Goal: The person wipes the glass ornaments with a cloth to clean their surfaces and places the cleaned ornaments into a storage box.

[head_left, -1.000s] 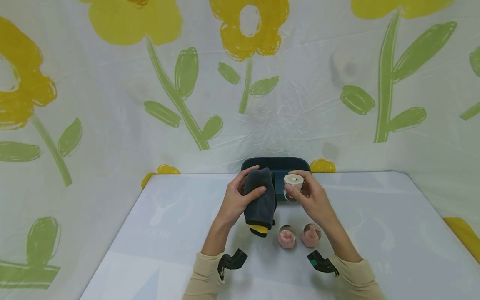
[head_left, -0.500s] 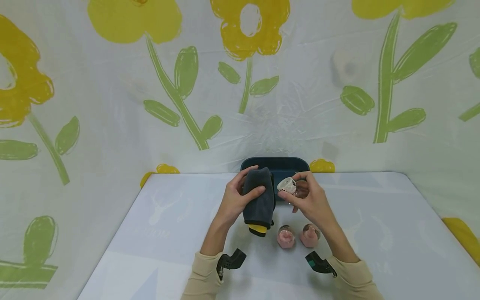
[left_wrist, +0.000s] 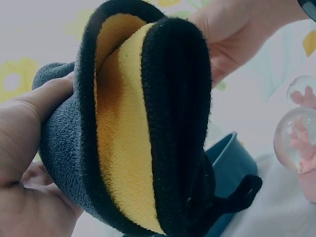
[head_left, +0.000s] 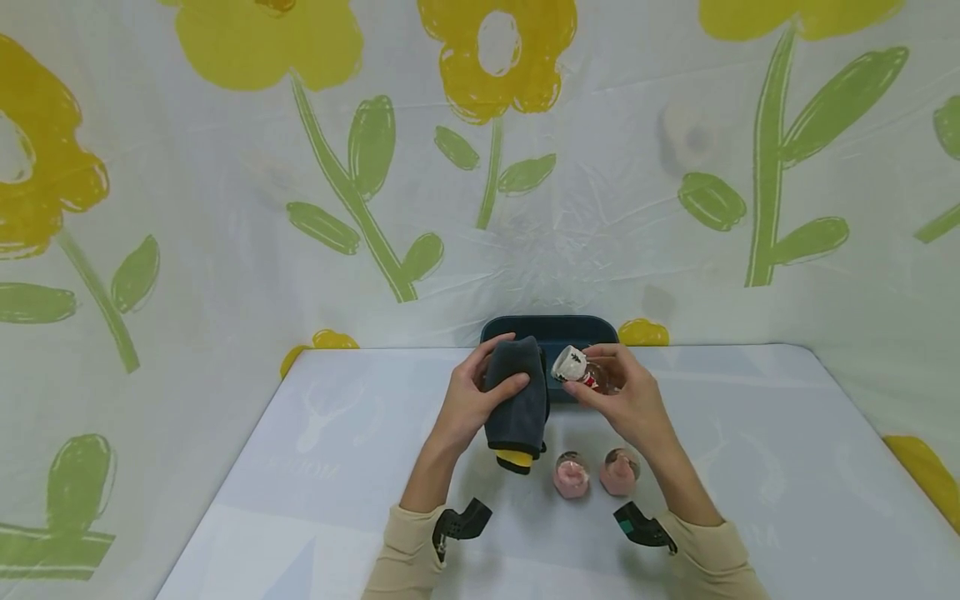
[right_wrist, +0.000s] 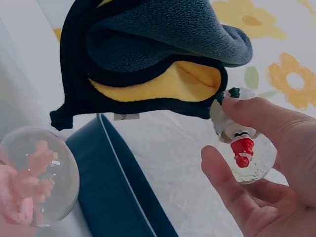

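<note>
A folded cloth (head_left: 517,398), dark grey outside and yellow inside with black edging, is gripped by my left hand (head_left: 480,387), thumb across its front. My right hand (head_left: 626,398) pinches a small snow globe (head_left: 572,365) by its white base, which points up and to the left. In the right wrist view, the clear ball of the snow globe (right_wrist: 256,160) hangs downward with a red and white figure inside, beside the cloth (right_wrist: 163,39). Two pink-based snow globes stand nearer the body, a left one (head_left: 572,477) and a right one (head_left: 619,472).
Behind both hands, a dark blue rectangular bin (head_left: 551,327) stands at the back of the white table (head_left: 360,433). A flower-printed sheet (head_left: 600,208) hangs beyond the table's far edge.
The white-based snow globe has tipped in my right hand, its base swinging left toward the cloth. My left hand has kept its grip on the cloth, nearly still.
</note>
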Motion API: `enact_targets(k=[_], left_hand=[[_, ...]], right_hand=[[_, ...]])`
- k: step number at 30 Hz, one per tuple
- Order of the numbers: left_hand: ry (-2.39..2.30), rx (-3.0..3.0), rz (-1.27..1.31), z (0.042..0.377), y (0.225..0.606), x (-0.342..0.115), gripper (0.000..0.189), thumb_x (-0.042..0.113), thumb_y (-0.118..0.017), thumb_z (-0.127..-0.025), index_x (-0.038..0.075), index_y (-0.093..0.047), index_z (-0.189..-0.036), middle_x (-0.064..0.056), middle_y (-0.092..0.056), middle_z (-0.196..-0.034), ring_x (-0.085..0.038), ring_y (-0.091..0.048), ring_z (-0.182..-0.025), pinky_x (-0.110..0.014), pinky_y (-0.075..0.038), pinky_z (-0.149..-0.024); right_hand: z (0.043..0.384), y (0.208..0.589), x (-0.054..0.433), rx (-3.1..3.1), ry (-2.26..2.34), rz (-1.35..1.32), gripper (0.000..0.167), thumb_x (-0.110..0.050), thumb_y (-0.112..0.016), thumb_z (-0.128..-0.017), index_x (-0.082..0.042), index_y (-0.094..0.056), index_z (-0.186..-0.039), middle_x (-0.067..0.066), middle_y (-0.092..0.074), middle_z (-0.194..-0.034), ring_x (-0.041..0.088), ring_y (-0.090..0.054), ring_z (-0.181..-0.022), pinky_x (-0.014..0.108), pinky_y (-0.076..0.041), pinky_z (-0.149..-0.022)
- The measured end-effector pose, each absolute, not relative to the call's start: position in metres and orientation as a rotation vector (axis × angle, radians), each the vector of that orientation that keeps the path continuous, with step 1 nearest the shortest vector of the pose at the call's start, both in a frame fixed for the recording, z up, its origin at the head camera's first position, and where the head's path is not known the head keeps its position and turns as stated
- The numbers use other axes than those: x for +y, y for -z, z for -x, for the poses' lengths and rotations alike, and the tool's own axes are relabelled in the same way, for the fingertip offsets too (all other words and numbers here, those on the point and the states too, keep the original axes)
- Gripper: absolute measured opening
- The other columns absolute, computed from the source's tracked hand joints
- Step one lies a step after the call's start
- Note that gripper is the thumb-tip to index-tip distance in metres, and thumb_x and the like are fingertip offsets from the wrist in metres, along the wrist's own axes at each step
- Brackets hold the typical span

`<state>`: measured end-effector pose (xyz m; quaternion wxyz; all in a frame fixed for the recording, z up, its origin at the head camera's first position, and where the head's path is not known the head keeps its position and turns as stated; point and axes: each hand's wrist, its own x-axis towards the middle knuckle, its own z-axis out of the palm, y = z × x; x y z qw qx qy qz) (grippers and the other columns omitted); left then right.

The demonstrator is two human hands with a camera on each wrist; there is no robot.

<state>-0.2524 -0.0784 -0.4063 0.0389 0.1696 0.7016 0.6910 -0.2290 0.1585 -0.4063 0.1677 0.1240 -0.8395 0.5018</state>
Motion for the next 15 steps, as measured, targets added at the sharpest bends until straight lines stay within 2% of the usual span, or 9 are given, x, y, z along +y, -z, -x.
enact_targets(k=[2, 7, 15], left_hand=[[-2.118, 2.153, -0.507, 0.2521, 0.4060, -0.0784, 0.056, 0.018, -0.071, -0.090, 0.036, -0.051, -0.139, -0.010, -0.063, -0.126, -0.020, -0.064, -0.105, -0.037, -0.057, -0.086], [-2.117, 2.143, -0.499, 0.2519, 0.4058, -0.0784, 0.055, 0.021, -0.072, -0.090, 0.037, -0.051, -0.138, -0.009, -0.063, -0.125, -0.021, -0.064, -0.105, -0.037, -0.057, -0.086], [-2.109, 2.162, -0.496, 0.2531, 0.4075, -0.0781, 0.053, 0.027, -0.074, -0.088, 0.041, -0.052, -0.135, -0.006, -0.064, -0.124, -0.023, -0.064, -0.107, -0.038, -0.057, -0.086]], right_hand=[[0.2289, 0.4055, 0.1592, -2.405, -1.432, -0.351, 0.050, -0.024, -0.081, -0.081, -0.014, -0.058, -0.124, 0.009, -0.069, -0.115, 0.021, -0.064, -0.093, 0.017, -0.050, -0.075], [0.2287, 0.4047, 0.1609, -2.440, -1.458, -0.376, 0.045, -0.025, -0.080, -0.082, -0.020, -0.064, -0.125, 0.006, -0.070, -0.107, 0.016, -0.061, -0.083, 0.017, -0.052, -0.071], [0.2286, 0.4034, 0.1617, -2.489, -1.511, -0.460, 0.047, -0.021, -0.078, -0.084, -0.016, -0.063, -0.128, 0.009, -0.070, -0.109, 0.015, -0.063, -0.082, 0.016, -0.055, -0.074]])
